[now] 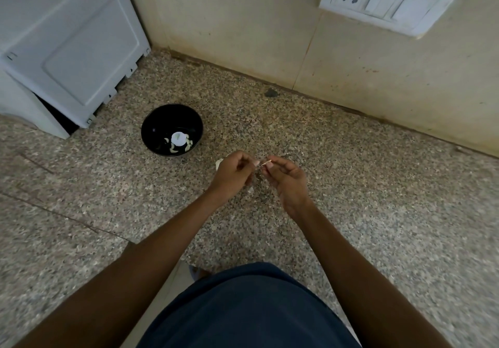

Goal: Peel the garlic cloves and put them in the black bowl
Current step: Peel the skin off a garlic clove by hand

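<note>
I see a speckled granite countertop. On it stands the black bowl, and a white appliance stands at the back left. A pale garlic piece lies near the bowl.

Both arms outstretched, left grip and right grip curled, fingertips meeting

A home kitchen: a speckled granite counter meets a cream tiled wall. A white switch-and-socket plate is on that wall above the counter; a white appliance stands at the counter's far left corner.
</note>
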